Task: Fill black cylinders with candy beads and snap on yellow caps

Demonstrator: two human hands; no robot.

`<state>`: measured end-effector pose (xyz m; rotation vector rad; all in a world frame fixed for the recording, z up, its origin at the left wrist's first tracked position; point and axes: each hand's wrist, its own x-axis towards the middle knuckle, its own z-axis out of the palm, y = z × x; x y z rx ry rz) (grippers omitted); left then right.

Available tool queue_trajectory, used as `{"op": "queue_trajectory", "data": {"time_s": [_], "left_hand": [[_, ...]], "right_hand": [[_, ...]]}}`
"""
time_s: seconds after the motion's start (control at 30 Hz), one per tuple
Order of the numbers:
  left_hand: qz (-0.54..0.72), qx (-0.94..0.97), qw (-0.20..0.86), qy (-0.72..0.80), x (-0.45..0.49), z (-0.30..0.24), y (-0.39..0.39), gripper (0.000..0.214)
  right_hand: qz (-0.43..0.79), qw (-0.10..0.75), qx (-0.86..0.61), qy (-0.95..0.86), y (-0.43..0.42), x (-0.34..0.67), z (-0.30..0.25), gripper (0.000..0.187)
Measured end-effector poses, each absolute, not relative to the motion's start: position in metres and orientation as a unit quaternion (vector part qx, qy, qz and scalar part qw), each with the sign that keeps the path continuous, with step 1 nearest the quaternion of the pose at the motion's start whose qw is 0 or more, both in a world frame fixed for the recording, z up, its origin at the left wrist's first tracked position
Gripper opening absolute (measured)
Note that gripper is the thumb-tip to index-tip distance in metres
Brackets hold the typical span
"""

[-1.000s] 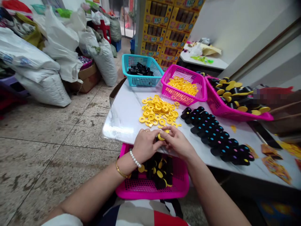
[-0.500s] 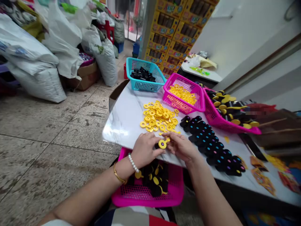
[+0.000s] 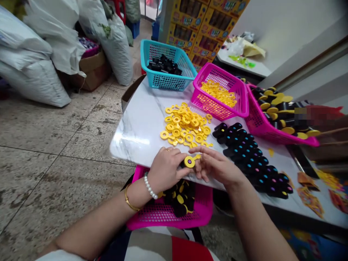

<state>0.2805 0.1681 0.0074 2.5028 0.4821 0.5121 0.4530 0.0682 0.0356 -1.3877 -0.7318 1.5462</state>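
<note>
My left hand [image 3: 165, 170] pinches a small black plastic piece [image 3: 189, 161] at its fingertips. The piece has a yellow ring around a purple dot and a short yellow tab pointing right. My right hand [image 3: 217, 168] lies just beyond it, with fingers spread and the index tip at the tab. Loose yellow plastic rings [image 3: 183, 125] lie heaped on the white marble table [image 3: 136, 145] just above my hands. Rows of black pieces with coloured dots [image 3: 250, 156] stand to the right of my right hand.
On my lap, a pink mesh basket [image 3: 168, 221] holds black-and-yellow pieces. A teal basket [image 3: 163, 81] of black pieces and a pink basket [image 3: 206, 105] of yellow rings stand at the table's far end. A tilted pink basket [image 3: 272, 130] sits right. Stuffed white sacks [image 3: 35, 83] line the floor.
The yellow ring and tab, mostly hidden between my hands a second ago, now show fully. My right fingers have drawn slightly apart from the piece. The whole view has shifted with my head.
</note>
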Motion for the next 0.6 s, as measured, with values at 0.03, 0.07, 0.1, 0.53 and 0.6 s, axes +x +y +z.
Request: {"op": "queue_trajectory", "data": {"time_s": [0.03, 0.07, 0.1, 0.53, 0.6], "left_hand": [[0.189, 0.929, 0.265, 0.176, 0.28, 0.008, 0.168, 0.033], [0.189, 0.93, 0.263, 0.173, 0.28, 0.008, 0.168, 0.033], [0.19, 0.931, 0.26, 0.171, 0.28, 0.007, 0.167, 0.033], [0.18, 0.937, 0.23, 0.192, 0.284, 0.005, 0.164, 0.03], [0.172, 0.938, 0.221, 0.203, 0.283, 0.006, 0.16, 0.028]], "right_hand": [[0.626, 0.473, -0.558, -0.269, 0.064, 0.458, 0.034, 0.031], [0.621, 0.489, -0.56, -0.249, 0.062, 0.462, 0.032, 0.029], [0.614, 0.497, -0.565, -0.239, 0.061, 0.465, 0.03, 0.026], [0.533, 0.321, -0.65, -0.436, 0.09, 0.442, 0.048, 0.025], [0.466, 0.328, -0.675, -0.469, 0.078, 0.431, 0.051, 0.026]]}}
